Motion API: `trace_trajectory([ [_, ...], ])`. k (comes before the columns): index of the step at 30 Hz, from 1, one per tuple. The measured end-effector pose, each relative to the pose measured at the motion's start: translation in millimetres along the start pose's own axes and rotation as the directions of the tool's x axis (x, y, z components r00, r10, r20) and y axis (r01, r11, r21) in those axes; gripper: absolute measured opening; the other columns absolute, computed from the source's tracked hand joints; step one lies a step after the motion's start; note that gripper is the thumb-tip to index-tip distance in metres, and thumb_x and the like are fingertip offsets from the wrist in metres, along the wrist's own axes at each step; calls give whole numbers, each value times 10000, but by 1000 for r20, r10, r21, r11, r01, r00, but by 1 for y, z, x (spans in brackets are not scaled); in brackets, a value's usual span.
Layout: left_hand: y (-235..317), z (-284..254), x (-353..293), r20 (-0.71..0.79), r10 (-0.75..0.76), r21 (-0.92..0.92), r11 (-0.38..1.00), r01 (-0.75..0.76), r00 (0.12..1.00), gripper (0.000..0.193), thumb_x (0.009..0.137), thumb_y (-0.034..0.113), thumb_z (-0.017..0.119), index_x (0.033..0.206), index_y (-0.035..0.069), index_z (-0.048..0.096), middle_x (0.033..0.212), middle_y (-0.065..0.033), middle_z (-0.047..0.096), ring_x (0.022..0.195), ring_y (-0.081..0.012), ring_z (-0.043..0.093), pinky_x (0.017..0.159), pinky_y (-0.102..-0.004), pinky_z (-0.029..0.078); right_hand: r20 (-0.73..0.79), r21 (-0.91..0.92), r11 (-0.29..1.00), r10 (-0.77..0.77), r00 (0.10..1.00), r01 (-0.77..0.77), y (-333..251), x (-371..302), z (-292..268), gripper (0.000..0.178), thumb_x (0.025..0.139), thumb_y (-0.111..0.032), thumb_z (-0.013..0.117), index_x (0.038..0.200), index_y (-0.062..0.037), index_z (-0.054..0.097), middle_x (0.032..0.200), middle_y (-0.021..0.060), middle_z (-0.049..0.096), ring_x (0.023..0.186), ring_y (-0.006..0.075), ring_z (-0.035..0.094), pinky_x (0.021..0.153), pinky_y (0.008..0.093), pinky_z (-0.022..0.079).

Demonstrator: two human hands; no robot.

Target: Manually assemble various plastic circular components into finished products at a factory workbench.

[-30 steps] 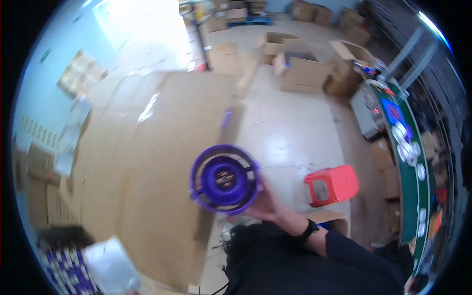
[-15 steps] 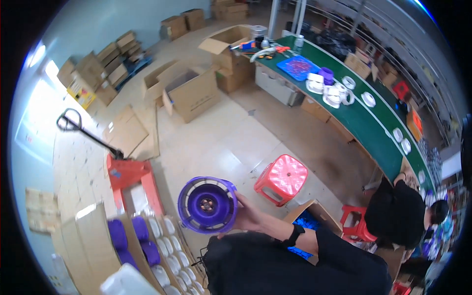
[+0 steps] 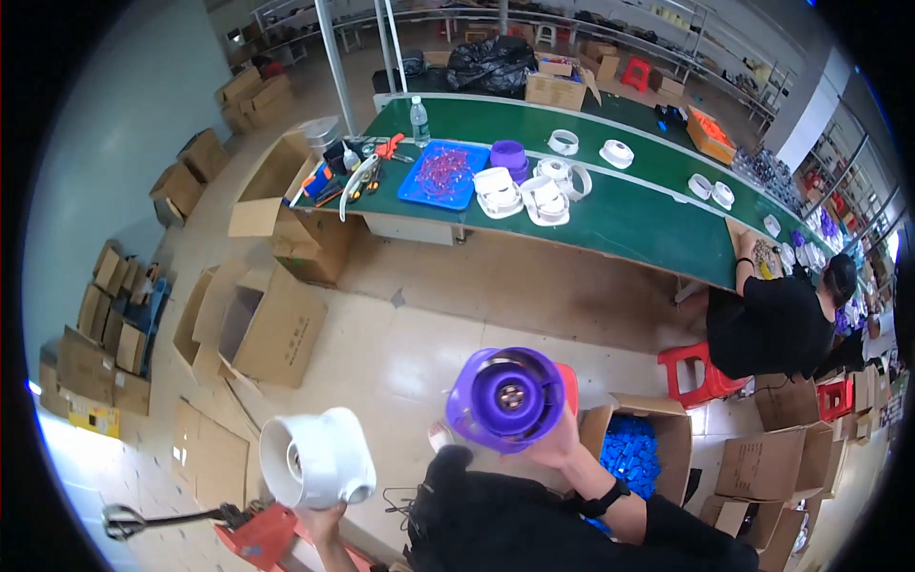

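My right hand (image 3: 558, 442) grips a purple round plastic housing (image 3: 471, 419) from its right side. The housing's open end faces up and shows a ring-shaped cavity with a metallic piece at its middle. To the left, my left hand (image 3: 322, 522) holds a white plastic housing (image 3: 335, 458) from below. This one is tilted, with its round opening toward the left; its fingers are partly hidden under it. The two housings are apart, both held above the floor. Behind the purple housing, a red stool (image 3: 569, 383) is mostly hidden.
A long green workbench (image 3: 629, 243) runs across ahead, bearing white housings (image 3: 547, 201), purple parts (image 3: 509, 155) and a blue tray (image 3: 436, 196). A carton of blue pieces (image 3: 630, 453) stands right of my arm. A person in black (image 3: 777, 319) works at the bench. Left are open cartons (image 3: 276, 329) and a pallet jack (image 3: 262, 536).
My view has turned right toward the workbench. The white housing, only partly seen at the lower left before, is now raised into view in my left hand. My right hand still holds the purple housing.
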State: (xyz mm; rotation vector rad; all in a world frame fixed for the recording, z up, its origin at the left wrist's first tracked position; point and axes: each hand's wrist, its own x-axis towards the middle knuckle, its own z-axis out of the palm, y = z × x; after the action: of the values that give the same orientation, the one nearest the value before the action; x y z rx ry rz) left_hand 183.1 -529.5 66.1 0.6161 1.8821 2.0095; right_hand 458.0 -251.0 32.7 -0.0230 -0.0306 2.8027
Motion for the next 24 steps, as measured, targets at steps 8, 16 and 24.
trace_trajectory([
  [8, -22, 147, 281, 403, 24, 2, 1000, -28, 915, 958, 501, 212, 903, 1276, -31, 395, 1240, -147, 498, 1131, -246, 520, 964, -384, 439, -185, 37, 857, -499, 847, 514, -43, 80, 38, 816, 843, -701, 336, 1430, -138, 270, 1428, 178, 337, 1217, 462, 422, 806, 673, 450],
  [16, -31, 385, 446, 599, 107, -22, 993, -117, 793, 839, 546, 158, 885, 1210, -9, 399, 1175, -139, 517, 1095, -229, 533, 918, -348, 457, -176, -266, 695, -717, 675, 668, -130, 150, 31, 686, 889, -613, 354, 1391, -146, 369, 1418, 114, 391, 1286, 344, 388, 1031, 561, 337],
  [24, -100, 582, 606, 585, 27, 2, 999, -35, 810, 834, 558, 158, 865, 1240, -15, 418, 1176, -134, 547, 1080, -233, 548, 923, -339, 450, -304, -365, 576, -817, 491, 732, -237, 193, -7, 659, 911, -555, 363, 1405, -119, 334, 1380, 175, 406, 1216, 401, 452, 917, 624, 433],
])
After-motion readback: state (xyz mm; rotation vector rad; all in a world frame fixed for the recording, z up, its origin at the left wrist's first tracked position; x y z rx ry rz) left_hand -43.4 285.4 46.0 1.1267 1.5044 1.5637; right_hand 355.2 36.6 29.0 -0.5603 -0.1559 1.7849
